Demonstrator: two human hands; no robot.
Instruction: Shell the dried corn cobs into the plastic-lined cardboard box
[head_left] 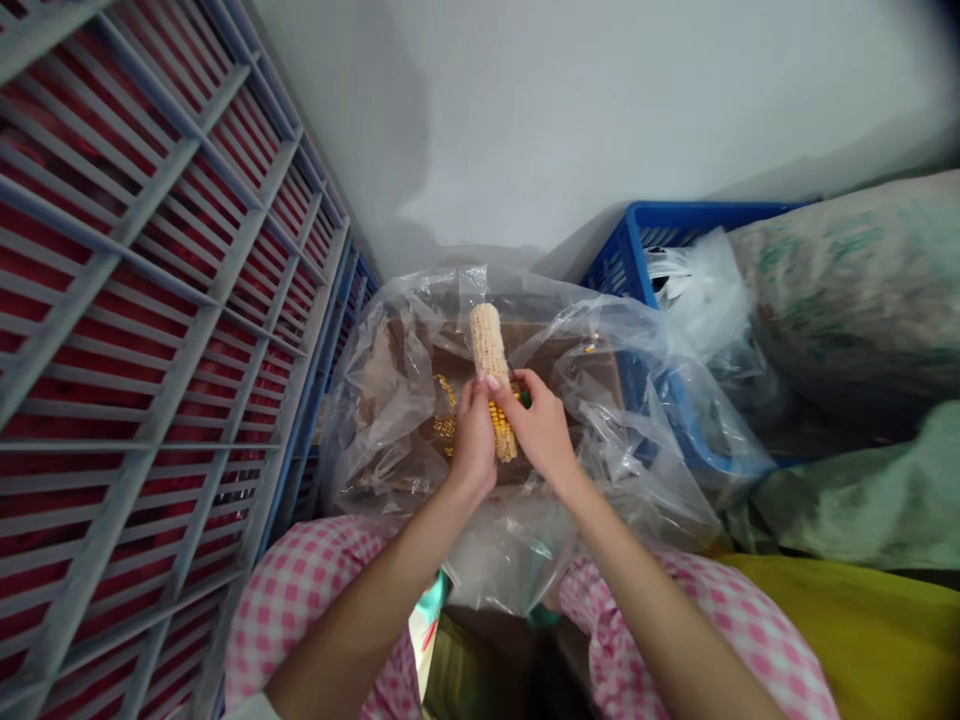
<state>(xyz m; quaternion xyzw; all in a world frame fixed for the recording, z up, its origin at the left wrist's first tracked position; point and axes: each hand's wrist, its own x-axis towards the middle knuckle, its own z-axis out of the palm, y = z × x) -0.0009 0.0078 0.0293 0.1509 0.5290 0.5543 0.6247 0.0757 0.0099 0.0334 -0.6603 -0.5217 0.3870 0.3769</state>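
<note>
A corn cob [490, 345] stands nearly upright between my hands, its upper part bare and pale. Yellow kernels remain on a patch of its lower part. My left hand [474, 430] is wrapped round the cob from the left. From the right, my right hand [541, 420] grips it too, thumb pressed on the kernels; something small and green shows by its fingers, too hidden to name. Below lies a clear plastic bag [390, 460] spread open over a brown cardboard box. Loose corn kernels [444, 428] are scattered in it, left of the cob.
A tall grey slatted crate [202, 300] with red contents rises on the left. To the right, a blue plastic crate [637, 250] holds white plastic bags [705, 290] and a large stuffed sack [855, 280]. Yellow material [847, 620] lies at the lower right. A white wall is behind.
</note>
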